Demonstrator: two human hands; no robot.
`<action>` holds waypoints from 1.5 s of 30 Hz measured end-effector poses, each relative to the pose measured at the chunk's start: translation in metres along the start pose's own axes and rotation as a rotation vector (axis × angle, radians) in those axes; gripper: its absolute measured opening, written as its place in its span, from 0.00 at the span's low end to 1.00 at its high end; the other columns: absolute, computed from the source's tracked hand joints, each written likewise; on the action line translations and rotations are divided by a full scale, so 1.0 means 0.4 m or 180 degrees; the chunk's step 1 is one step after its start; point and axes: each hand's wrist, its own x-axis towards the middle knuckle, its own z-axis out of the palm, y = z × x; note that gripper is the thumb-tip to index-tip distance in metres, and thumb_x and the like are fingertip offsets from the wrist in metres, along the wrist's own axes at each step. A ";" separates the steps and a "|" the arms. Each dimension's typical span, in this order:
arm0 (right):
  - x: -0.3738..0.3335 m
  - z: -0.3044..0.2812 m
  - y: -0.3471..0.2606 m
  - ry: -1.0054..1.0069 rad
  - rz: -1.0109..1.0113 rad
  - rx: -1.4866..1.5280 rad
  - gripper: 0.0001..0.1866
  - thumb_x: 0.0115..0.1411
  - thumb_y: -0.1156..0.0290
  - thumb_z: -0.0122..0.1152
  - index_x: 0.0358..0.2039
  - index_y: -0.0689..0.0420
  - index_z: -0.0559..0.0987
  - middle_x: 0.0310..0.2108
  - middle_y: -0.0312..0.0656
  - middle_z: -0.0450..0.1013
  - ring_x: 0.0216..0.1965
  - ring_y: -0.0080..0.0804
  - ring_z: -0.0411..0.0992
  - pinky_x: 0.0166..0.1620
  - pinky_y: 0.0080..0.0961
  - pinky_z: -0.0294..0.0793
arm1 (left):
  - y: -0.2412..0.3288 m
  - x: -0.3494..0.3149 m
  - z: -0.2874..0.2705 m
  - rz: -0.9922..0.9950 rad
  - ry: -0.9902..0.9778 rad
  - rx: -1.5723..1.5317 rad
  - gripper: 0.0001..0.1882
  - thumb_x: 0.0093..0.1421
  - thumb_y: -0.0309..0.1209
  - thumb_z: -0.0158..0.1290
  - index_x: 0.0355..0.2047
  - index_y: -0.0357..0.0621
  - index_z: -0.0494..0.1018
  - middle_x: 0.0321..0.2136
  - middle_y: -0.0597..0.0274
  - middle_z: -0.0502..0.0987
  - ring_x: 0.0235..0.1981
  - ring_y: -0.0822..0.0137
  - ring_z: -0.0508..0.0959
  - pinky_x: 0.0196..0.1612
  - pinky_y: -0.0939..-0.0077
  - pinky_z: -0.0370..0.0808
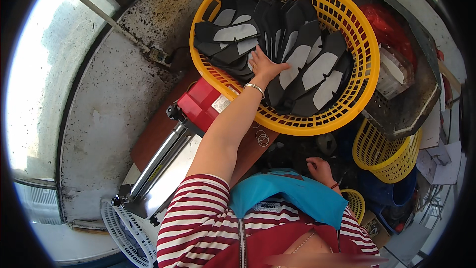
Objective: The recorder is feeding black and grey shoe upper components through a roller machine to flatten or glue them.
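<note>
A big yellow plastic basket (368, 89) holds many flat black cut pieces (292, 17) with pale grey patches, overlapping in fanned rows. My left hand (267, 68) reaches over the near rim into it, a bracelet at the wrist. Its thumb and fingers are spread over the pieces, the fingertips against those in the middle; no piece is lifted. Lower down, in front of my body, my right hand (321, 170) hangs in the air with loosely bent fingers. Nothing shows in it, though part of that hand is turned away.
Left of my arm stands a red machine (199, 103) with long metal rollers (156, 166) on a brown board (153, 136). Thin rings (262, 139) lie at the board's edge. A smaller yellow basket (386, 156) is at right, below a dark bin (414, 114). A white basket (124, 233) sits lower left.
</note>
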 end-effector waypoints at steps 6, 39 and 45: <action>-0.029 0.032 0.033 -0.0120 0.0133 -0.0069 0.12 0.60 0.70 0.65 0.44 0.56 0.84 0.39 0.47 0.80 0.35 0.44 0.80 0.42 0.37 0.79 | 0.078 -0.044 0.027 0.0189 -0.0265 0.0196 0.73 0.38 0.47 0.76 0.73 0.34 0.40 0.70 0.37 0.52 0.71 0.37 0.53 0.73 0.54 0.55; -0.035 0.015 0.093 0.0140 0.0091 -0.0379 0.12 0.59 0.71 0.64 0.43 0.56 0.84 0.39 0.47 0.80 0.37 0.45 0.80 0.42 0.38 0.79 | 0.167 -0.006 -0.105 0.0150 -0.2266 -0.2582 0.61 0.47 0.36 0.70 0.71 0.25 0.44 0.55 0.40 0.73 0.49 0.58 0.81 0.54 0.69 0.79; -0.051 0.038 0.098 -0.0039 0.0118 -0.0480 0.11 0.59 0.69 0.63 0.42 0.54 0.85 0.40 0.47 0.81 0.43 0.49 0.79 0.47 0.41 0.79 | 0.155 -0.096 0.106 0.0510 -0.2573 -0.1767 0.66 0.45 0.30 0.70 0.75 0.36 0.37 0.64 0.43 0.64 0.66 0.53 0.66 0.68 0.64 0.64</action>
